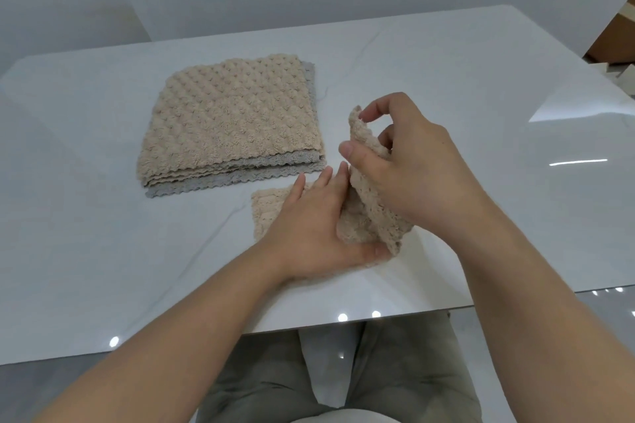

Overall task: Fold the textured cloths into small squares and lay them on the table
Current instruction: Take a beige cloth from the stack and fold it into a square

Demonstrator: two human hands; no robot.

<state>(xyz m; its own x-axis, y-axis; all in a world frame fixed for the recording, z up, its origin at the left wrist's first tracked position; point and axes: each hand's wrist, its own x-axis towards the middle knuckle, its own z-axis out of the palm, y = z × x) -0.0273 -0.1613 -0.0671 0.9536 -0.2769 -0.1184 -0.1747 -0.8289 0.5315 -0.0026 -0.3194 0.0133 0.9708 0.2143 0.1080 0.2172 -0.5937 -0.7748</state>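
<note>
A beige bumpy cloth (360, 216) lies partly folded near the front middle of the white table (481, 96). My left hand (309, 223) presses flat on its left half, thumb under the raised part. My right hand (409, 168) pinches the right half and holds it lifted, its top corner standing up between finger and thumb. To the back left sits a stack of unfolded textured cloths (230, 120), beige on top with grey ones showing at the lower and right edges.
The table's front edge (343, 323) runs just past my forearms, above my lap. A brown box (615, 41) stands beyond the table's far right corner. Grey walls lie behind the table.
</note>
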